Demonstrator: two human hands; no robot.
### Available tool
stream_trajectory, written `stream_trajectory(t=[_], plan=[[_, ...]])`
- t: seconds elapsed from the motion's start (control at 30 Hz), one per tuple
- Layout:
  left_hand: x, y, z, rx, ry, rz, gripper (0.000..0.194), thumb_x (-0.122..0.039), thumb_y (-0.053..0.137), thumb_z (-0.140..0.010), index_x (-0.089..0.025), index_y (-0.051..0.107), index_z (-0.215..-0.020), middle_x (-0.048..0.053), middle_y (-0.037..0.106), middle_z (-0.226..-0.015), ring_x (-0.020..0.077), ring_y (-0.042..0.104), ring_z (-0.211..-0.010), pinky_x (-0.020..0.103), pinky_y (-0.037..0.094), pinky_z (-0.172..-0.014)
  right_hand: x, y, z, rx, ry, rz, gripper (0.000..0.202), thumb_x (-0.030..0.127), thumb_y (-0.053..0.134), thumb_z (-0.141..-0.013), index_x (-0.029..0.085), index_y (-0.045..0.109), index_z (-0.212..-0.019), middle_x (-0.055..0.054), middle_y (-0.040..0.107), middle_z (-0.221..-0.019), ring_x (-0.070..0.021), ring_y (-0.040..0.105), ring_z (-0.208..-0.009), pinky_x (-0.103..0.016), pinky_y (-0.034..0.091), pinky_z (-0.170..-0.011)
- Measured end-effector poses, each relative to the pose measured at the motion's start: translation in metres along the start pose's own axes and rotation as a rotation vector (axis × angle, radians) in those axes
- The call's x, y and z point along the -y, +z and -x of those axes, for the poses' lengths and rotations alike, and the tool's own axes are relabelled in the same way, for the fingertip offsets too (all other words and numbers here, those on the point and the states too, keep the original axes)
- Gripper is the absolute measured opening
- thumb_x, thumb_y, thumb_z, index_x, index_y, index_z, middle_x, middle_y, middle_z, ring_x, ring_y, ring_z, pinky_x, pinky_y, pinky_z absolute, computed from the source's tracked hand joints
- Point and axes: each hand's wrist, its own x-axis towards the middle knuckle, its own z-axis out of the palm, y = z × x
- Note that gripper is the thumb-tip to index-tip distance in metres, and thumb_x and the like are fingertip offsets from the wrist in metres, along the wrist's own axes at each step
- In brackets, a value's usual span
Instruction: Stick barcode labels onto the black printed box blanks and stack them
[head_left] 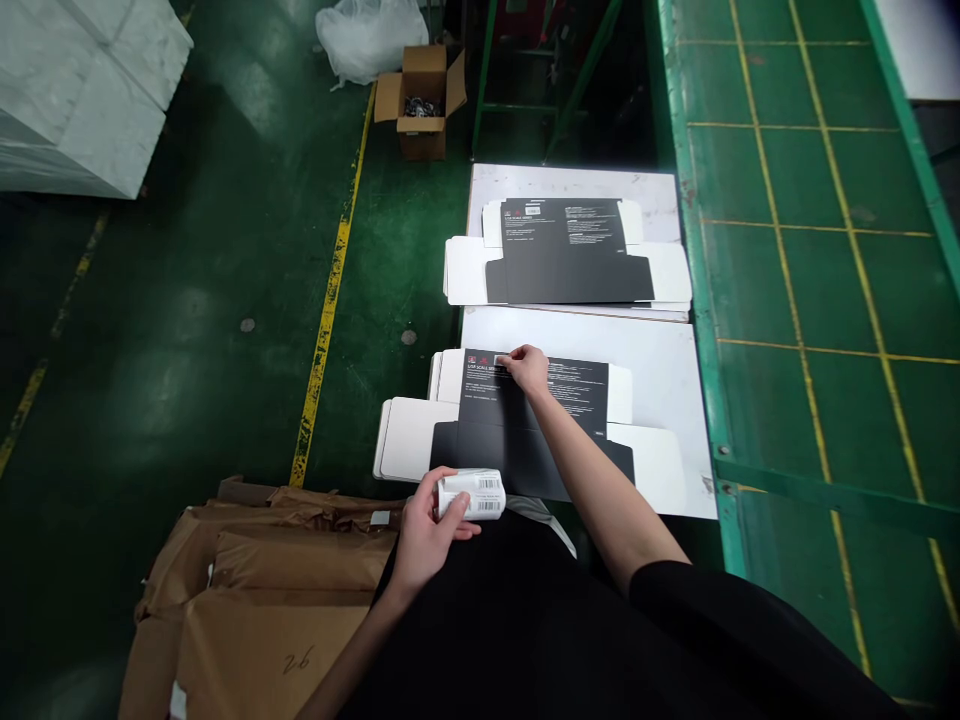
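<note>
My left hand [431, 525] holds a roll of white barcode labels [480, 494] near my body, low in the view. With its fingers pinched together, my right hand [525, 368] touches the top of a flat black and white box blank [487, 440], where a small white label partly shows at the fingertips. This blank lies on top of a stack on the near white board. Farther away, a second stack of flat box blanks [574, 275] has a white barcode label [532, 210] near its top left.
White boards [664, 345] lie under both stacks. A green metal frame [709, 400] runs along the right. Brown paper-wrapped packages [285, 560] are at the lower left. An open carton [421, 125] and a plastic bag [371, 35] sit at the top.
</note>
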Motion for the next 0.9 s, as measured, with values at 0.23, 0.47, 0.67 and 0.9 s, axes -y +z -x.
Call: stream_trajectory(t=[0.23, 0.47, 0.67, 0.9], plan=[[0.001, 0.0, 0.001, -0.002, 0.005, -0.002, 0.068, -0.061, 0.075, -0.078, -0.017, 0.053, -0.125, 0.012, 0.073, -0.106, 0.0207, 0.077, -0.066, 0.026, 0.064, -0.059, 0.002, 0.002, 0.001, -0.012, 0.001, 0.018, 0.023, 0.037, 0.076, -0.067, 0.023, 0.058, -0.069, -0.002, 0.069, -0.073, -0.0192, 0.062, -0.071, -0.03, 0.047, -0.067], [0.0, -0.001, 0.002, 0.005, 0.008, -0.01, 0.066, -0.059, 0.074, -0.079, -0.017, 0.052, -0.125, 0.012, 0.073, -0.106, 0.0205, 0.077, -0.067, 0.026, 0.064, -0.059, 0.004, 0.003, 0.002, -0.03, -0.018, 0.074, 0.023, 0.034, 0.076, -0.069, 0.022, 0.057, -0.07, -0.002, 0.069, -0.076, -0.0188, 0.061, -0.072, -0.03, 0.044, -0.067], [-0.001, -0.001, 0.003, -0.003, 0.016, -0.003, 0.066, -0.059, 0.075, -0.078, -0.017, 0.054, -0.124, 0.011, 0.074, -0.103, 0.0208, 0.077, -0.065, 0.026, 0.064, -0.058, 0.006, 0.003, 0.0, -0.011, -0.058, 0.205, 0.021, 0.035, 0.074, -0.074, 0.022, 0.058, -0.076, -0.006, 0.069, -0.082, -0.0219, 0.061, -0.078, -0.031, 0.046, -0.07], [0.002, -0.004, 0.004, 0.003, 0.02, -0.002, 0.063, -0.058, 0.074, -0.08, -0.017, 0.052, -0.124, 0.012, 0.073, -0.106, 0.0203, 0.077, -0.066, 0.024, 0.063, -0.057, -0.007, -0.024, 0.0, -0.087, -0.054, 0.237, 0.058, 0.05, 0.084, -0.066, 0.02, 0.054, -0.106, -0.011, 0.068, -0.089, -0.0318, 0.064, -0.089, -0.038, 0.05, -0.077]])
